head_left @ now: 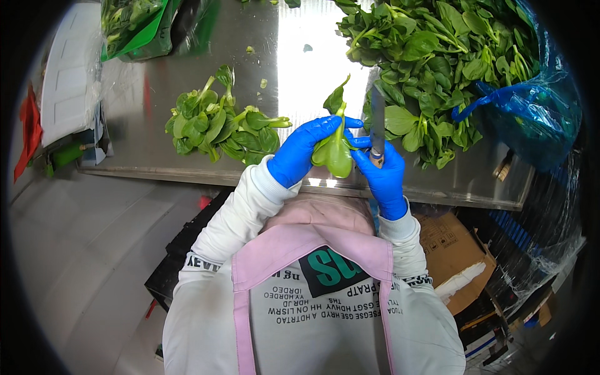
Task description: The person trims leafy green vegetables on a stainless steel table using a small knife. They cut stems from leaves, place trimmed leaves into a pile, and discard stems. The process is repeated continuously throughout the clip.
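Observation:
My left hand [300, 150], in a blue glove, pinches a small green leafy vegetable [337, 159] upright, stem up with a leaf at its tip, at the front of the steel table. My right hand [382, 178], also blue-gloved, grips the wooden handle of a knife [377, 122], its blade upright, while its fingertips rest at the right side of the vegetable. To the left lies a small pile of the same greens [206, 128]. A large heap of greens [431, 75] fills the back right, just beyond the knife.
A blue plastic bag [544, 112] lies around the heap's right side. A green container of greens [144, 34] stands back left, beside white crates [65, 81]. The steel table's front edge [150, 174] runs before me. A cardboard box [447, 253] sits below on the right.

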A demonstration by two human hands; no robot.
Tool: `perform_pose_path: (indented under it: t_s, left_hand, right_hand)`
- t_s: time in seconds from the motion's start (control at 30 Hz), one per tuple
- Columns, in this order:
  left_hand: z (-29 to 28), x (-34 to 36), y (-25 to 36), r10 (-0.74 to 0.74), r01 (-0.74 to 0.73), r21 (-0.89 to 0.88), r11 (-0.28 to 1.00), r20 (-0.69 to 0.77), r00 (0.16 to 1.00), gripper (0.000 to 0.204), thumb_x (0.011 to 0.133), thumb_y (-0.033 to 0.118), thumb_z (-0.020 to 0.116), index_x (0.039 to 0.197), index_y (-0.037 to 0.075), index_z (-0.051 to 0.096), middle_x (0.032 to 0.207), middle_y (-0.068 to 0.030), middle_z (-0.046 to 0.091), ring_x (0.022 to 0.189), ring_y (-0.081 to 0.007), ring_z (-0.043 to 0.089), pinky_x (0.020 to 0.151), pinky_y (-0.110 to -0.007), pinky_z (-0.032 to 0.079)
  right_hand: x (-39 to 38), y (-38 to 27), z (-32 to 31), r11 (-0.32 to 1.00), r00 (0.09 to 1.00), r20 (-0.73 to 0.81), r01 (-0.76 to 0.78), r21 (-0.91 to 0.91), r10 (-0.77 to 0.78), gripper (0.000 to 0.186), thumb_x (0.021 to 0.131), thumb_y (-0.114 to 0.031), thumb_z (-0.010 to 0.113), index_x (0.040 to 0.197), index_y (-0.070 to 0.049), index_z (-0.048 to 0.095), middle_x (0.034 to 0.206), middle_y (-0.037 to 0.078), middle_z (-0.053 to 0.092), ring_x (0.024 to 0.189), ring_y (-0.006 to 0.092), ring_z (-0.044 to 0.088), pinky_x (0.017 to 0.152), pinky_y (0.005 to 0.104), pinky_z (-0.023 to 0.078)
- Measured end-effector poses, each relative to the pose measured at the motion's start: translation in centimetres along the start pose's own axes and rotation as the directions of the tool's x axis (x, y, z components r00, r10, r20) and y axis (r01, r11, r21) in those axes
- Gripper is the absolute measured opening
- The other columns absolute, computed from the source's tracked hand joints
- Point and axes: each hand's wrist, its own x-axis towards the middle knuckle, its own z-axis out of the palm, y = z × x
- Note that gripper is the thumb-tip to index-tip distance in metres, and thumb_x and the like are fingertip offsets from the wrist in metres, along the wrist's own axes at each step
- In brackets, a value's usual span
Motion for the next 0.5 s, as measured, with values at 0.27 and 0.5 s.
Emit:
perform_pose_path:
  t_s: [0.27, 0.5]
  left_hand:
    - [-1.1, -0.7, -0.2, 0.147, -0.092, 0.256, 0.962, -0.205, 0.968, 0.036, 0.096, 0.032, 0.041, 0.098, 0.001, 0.059, 0.084, -0.0045, 0.059, 0.077, -0.0119, 0.054, 0.077, -0.025, 0.044]
    - [-2.2, -1.0, -1.2, 0.458, -0.107, 0.865, 0.491, -0.152, 0.876, 0.017, 0.087, 0.017, 0.059, 0.094, 0.002, 0.061, 0.085, -0.0062, 0.059, 0.079, -0.0171, 0.056, 0.073, -0.03, 0.045]
  right_hand:
    - [0.7, -0.2, -0.3, 0.996, 0.996, -0.032, 0.08, -0.032, -0.081, 0.02, 0.085, -0.011, 0.062, 0.102, 0.0, 0.06, 0.092, 0.005, 0.065, 0.078, 0.0078, 0.058, 0.066, 0.023, 0.046]
    - [0.5, -1.0, 0.5, 0.966, 0.992, 0.026, 0.124, -0.226, -0.121, 0.023, 0.09, -0.023, 0.056, 0.099, -0.003, 0.063, 0.076, 0.006, 0.064, 0.06, 0.0104, 0.056, 0.053, 0.0244, 0.042]
